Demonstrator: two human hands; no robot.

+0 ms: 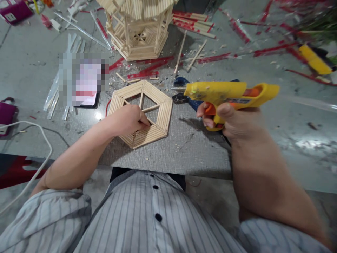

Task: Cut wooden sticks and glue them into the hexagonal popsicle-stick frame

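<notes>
Forearms come up from the lower corners of the frame, yours both bare below rolled striped sleeves. Your left hand (130, 119) lies knuckles-up at the centre, wrist low, fingers curled down onto the inner lower edge of the hexagonal stick frame (165, 111). Its grip is narrow, fingertips bunched together, but the back of the hand hides whether they pinch anything. The frame lies flat on the grey mat (181, 151), centre left, with thin crosspieces (151, 108) spanning its opening.

Your right hand (231, 123), right of centre, has its grip wrapped tight around the handle of the yellow glue gun (226, 93), one finger on the orange trigger. The gun is held level above the mat, its nozzle pointing left toward the frame's upper right corner and stopping short of it.

The gun covers most of a blue object (194, 104) beneath it. The stick pavilion (137, 38) at top centre is cut off by the upper edge. A phone (84, 80) on the surface (23, 73) at left is blurred out, and the far right is smeared.
</notes>
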